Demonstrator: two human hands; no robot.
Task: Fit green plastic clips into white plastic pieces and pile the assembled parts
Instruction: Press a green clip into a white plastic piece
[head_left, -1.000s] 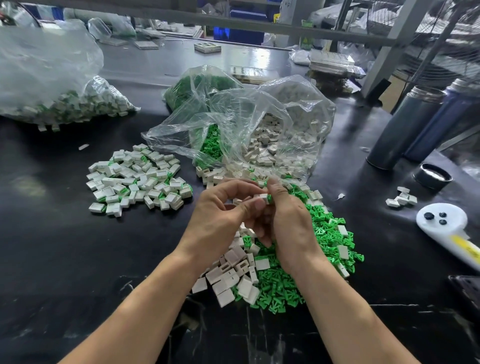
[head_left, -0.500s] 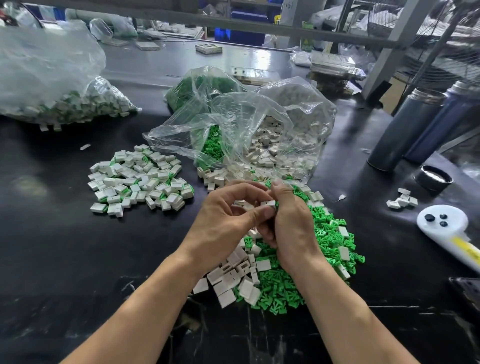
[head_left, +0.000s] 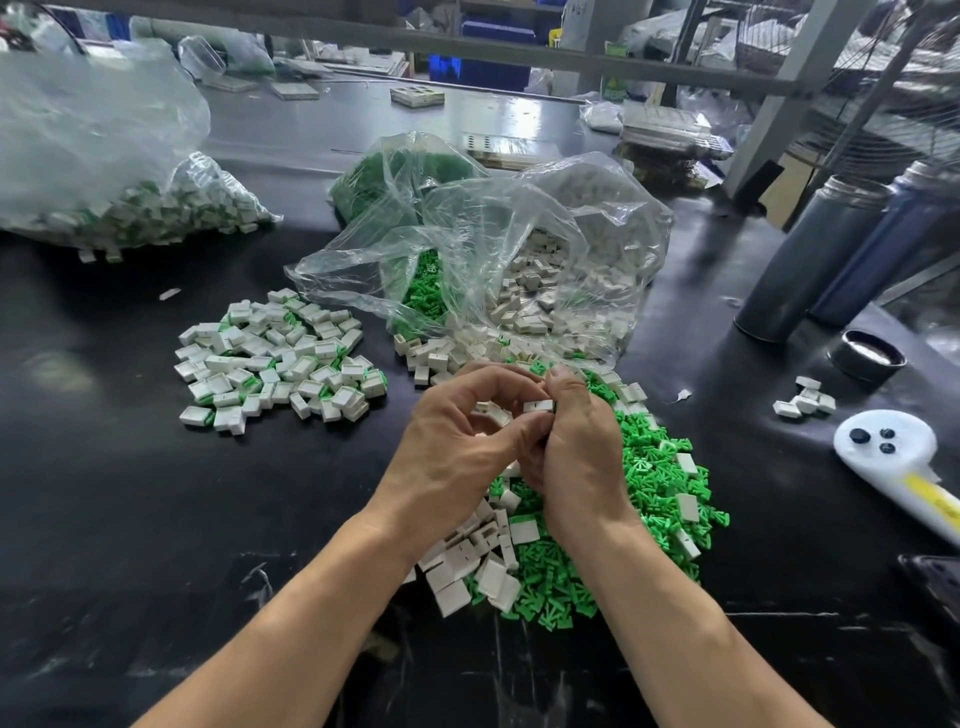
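While the loose green clips (head_left: 654, 467) lie beneath, a white piece (head_left: 537, 406) is pinched by both hands. Left hand (head_left: 457, 462) and right hand (head_left: 576, 452) fingers are curled narrowly around it.

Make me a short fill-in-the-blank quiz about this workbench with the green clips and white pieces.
1. Both hands together pinch one small ____ plastic piece.
2. The pile of assembled parts lies to the ____ of the hands.
3. The loose clips beneath the hands are ____ in colour.
4. The supply of white pieces spills from a clear plastic ____.

Missing words: white; left; green; bag
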